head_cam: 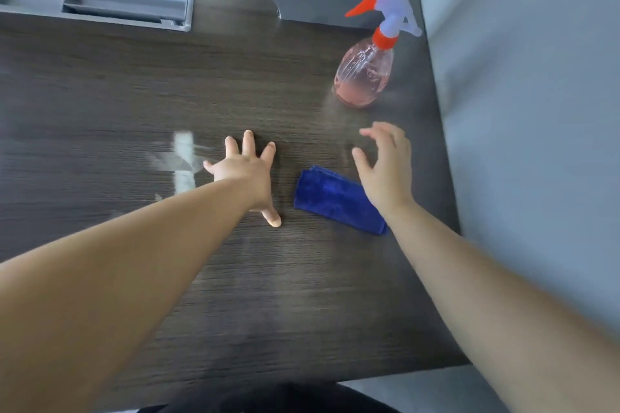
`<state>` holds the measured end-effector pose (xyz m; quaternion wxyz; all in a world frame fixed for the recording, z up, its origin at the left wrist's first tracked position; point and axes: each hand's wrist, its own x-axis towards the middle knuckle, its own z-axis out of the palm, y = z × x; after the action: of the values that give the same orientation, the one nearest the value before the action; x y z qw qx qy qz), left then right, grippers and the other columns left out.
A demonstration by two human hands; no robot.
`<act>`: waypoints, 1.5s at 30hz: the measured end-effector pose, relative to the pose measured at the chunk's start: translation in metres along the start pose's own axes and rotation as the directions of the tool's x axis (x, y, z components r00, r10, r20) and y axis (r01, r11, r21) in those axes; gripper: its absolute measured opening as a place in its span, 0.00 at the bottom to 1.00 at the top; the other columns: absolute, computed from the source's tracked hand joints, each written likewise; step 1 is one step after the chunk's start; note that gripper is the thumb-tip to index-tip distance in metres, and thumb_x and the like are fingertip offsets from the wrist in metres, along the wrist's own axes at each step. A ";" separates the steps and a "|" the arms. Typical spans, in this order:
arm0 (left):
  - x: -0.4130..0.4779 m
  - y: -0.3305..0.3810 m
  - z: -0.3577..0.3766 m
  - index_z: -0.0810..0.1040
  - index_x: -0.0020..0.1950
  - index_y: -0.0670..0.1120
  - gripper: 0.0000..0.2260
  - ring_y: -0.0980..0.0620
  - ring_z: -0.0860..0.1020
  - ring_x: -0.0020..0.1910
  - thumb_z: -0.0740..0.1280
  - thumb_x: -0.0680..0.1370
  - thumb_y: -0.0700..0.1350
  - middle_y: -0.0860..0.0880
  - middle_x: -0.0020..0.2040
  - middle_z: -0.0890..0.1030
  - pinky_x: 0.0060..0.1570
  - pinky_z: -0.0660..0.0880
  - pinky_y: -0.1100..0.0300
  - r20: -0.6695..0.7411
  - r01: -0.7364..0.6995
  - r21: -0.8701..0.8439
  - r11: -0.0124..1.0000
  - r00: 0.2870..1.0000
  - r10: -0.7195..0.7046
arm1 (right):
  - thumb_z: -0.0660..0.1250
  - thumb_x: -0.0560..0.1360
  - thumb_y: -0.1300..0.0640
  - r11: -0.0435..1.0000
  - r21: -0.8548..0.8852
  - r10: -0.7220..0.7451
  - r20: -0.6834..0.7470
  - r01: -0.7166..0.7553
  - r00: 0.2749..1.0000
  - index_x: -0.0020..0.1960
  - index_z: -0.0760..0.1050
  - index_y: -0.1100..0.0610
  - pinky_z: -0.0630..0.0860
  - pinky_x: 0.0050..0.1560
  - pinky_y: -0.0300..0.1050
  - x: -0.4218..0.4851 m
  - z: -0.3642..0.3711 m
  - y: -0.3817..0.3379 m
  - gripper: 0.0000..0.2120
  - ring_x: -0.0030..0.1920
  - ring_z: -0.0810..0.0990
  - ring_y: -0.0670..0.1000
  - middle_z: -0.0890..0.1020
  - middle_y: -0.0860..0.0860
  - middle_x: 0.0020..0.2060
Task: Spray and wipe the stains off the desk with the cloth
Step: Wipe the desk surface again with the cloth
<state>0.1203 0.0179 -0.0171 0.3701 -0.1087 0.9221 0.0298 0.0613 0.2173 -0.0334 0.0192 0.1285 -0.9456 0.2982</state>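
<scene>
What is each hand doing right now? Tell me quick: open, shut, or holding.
Left hand: open, fingers spread on the desk, holding nothing.
Right hand: open, fingers loosely curved, over the cloth, holding nothing.

The spray bottle (365,74) stands on the desk (302,295) near its far right corner. The cloth (330,198) lies nearer the front, toward the right edge and well apart from the bottle. The left hand (245,174) lies spread on the desk just left of the cloth, with the stains (183,161) just left of that hand. The right hand (385,168) is over the cloth's right end, between cloth and bottle. A slotted tray (127,0) lies along the far edge, at the left.
</scene>
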 end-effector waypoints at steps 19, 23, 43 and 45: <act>-0.037 -0.016 0.050 0.48 0.76 0.56 0.48 0.42 0.41 0.75 0.74 0.66 0.60 0.48 0.77 0.44 0.71 0.58 0.43 -0.263 -0.127 -0.291 0.948 0.964 0.049 | 0.54 0.78 0.60 0.914 -0.115 -0.288 0.490 0.389 0.823 0.53 0.76 0.63 0.75 0.59 0.56 -0.143 -0.003 0.010 0.14 0.57 0.78 0.63 0.74 0.60 0.63; -0.039 -0.021 0.061 0.49 0.77 0.55 0.47 0.42 0.42 0.75 0.74 0.66 0.60 0.47 0.77 0.46 0.72 0.57 0.43 -0.261 -0.119 -0.333 0.936 0.965 0.029 | 0.57 0.80 0.62 0.985 0.164 -0.056 0.568 -0.046 0.821 0.58 0.74 0.56 0.68 0.51 0.32 -0.131 -0.024 -0.031 0.10 0.51 0.76 0.47 0.76 0.49 0.54; -0.041 -0.029 0.060 0.51 0.77 0.54 0.47 0.43 0.44 0.75 0.73 0.66 0.62 0.48 0.77 0.48 0.67 0.65 0.46 -0.222 -0.072 -0.260 0.963 0.975 0.013 | 0.49 0.78 0.48 0.777 -0.379 -0.265 0.527 0.503 0.807 0.74 0.61 0.60 0.59 0.71 0.60 -0.125 0.031 0.001 0.28 0.74 0.59 0.58 0.62 0.58 0.74; -0.042 -0.028 0.060 0.50 0.77 0.55 0.47 0.44 0.44 0.76 0.72 0.66 0.63 0.49 0.77 0.47 0.66 0.66 0.45 -0.208 -0.070 -0.251 0.965 0.978 0.016 | 0.49 0.78 0.49 0.780 -0.393 -0.261 0.503 0.487 0.824 0.73 0.62 0.60 0.61 0.70 0.62 -0.112 0.016 0.025 0.27 0.74 0.60 0.59 0.63 0.57 0.74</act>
<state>0.1968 0.0060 -0.0308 0.2554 -0.1381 0.9457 0.1459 0.1643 0.2538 -0.0736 -0.0920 0.3702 -0.9244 -0.0054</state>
